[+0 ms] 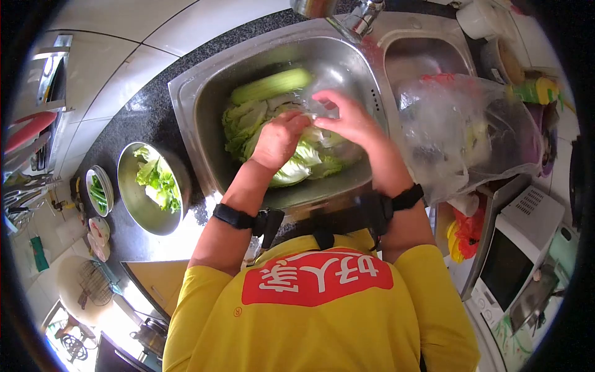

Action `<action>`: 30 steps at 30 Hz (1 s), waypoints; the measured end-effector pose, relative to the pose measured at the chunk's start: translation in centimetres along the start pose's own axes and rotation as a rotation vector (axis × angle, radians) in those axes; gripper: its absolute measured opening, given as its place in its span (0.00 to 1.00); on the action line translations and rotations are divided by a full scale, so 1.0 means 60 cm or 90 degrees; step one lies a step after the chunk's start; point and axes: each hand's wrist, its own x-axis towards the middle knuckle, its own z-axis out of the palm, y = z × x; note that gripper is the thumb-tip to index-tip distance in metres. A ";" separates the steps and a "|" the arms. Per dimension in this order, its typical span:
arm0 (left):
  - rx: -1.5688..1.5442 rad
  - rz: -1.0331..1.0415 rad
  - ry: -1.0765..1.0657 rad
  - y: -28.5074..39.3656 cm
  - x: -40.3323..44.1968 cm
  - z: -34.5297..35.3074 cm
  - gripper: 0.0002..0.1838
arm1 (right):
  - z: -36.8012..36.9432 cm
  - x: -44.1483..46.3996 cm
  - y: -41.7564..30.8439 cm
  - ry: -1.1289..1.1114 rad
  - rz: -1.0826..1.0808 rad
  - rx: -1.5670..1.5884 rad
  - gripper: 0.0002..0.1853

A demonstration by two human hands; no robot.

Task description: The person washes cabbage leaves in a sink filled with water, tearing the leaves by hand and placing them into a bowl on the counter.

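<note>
Both hands are over the large sink basin (291,197), above pale green leafy vegetables (304,162) lying in it. My left hand (282,137) is closed, its fingers pressed together at the leaves; what it pinches is too small to make out. Close beside it on the right, my right hand (346,118) has its thumb and fingers apart with nothing visible between them. A long green vegetable (273,85) lies near the back of the basin, behind the leaves.
Left of the sink stand a metal bowl (127,192) with green leaves and small plates (106,186) with green pieces. A clear plastic bag (434,142) covers part of the smaller basin (424,53). The faucet (362,22) is behind.
</note>
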 end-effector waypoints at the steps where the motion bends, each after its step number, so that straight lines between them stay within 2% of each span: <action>1: 0.075 -0.050 -0.002 -0.011 -0.001 0.009 0.13 | -0.009 -0.004 0.008 -0.041 0.032 0.010 0.19; 3: 0.214 -0.106 0.004 -0.029 -0.002 0.021 0.13 | -0.009 -0.004 0.028 -0.083 0.064 0.017 0.18; 5: 0.226 -0.120 -0.003 -0.037 -0.004 0.025 0.13 | 0.012 -0.008 0.067 -0.204 0.106 -0.505 0.25; 6: 0.242 -0.133 -0.012 -0.039 -0.002 0.025 0.14 | 0.030 -0.019 0.088 -0.203 0.104 -0.507 0.25; 8: 0.231 -0.173 -0.046 -0.028 -0.003 0.008 0.15 | 0.070 -0.045 0.123 -0.081 -0.091 -0.737 0.24; 9: 0.182 -0.174 0.015 -0.022 -0.006 -0.006 0.16 | 0.073 -0.043 0.132 -0.146 -0.097 -0.728 0.22; 10: 0.133 -0.176 0.075 -0.011 -0.010 -0.027 0.18 | 0.069 -0.033 0.131 -0.146 -0.099 -0.725 0.22; 12: 0.070 -0.139 0.232 0.021 -0.025 -0.092 0.19 | 0.056 0.005 0.137 -0.376 0.166 -0.447 0.21; 13: 0.106 -0.182 0.270 0.050 -0.037 -0.133 0.18 | 0.054 0.015 0.157 -0.261 0.107 -0.316 0.22; 14: 0.140 -0.223 0.309 0.069 -0.056 -0.168 0.18 | 0.056 0.028 0.177 -0.145 0.114 -0.255 0.22; 16: 0.057 -0.256 0.418 0.056 -0.107 -0.226 0.18 | 0.056 0.049 0.156 0.103 0.242 -0.284 0.22; 20: 0.234 -0.328 0.470 0.013 -0.212 -0.310 0.18 | 0.085 0.045 0.137 0.060 0.207 -0.361 0.21; 22: 0.301 -0.368 0.452 -0.011 -0.247 -0.320 0.21 | 0.073 0.056 0.137 -0.131 0.184 -0.364 0.21; 24: 0.457 -0.374 0.367 -0.025 -0.268 -0.316 0.24 | 0.072 0.062 0.167 0.145 0.259 -0.177 0.24; 26: 0.468 -0.397 0.352 0.011 -0.239 -0.305 0.25 | 0.076 0.056 0.166 0.102 0.232 -0.302 0.24; 27: 0.503 -0.363 0.375 0.021 -0.222 -0.300 0.24 | 0.075 0.051 0.164 0.105 0.234 -0.307 0.24; 28: 0.539 -0.327 0.399 0.032 -0.201 -0.291 0.23 | 0.074 0.047 0.163 0.072 0.125 -0.237 0.24; 29: 0.409 -0.350 0.444 0.048 -0.174 -0.274 0.22 | 0.074 0.045 0.162 0.037 0.018 -0.164 0.24; 30: 0.268 -0.314 0.441 0.058 -0.152 -0.256 0.21 | 0.068 0.047 0.158 0.037 0.018 -0.164 0.24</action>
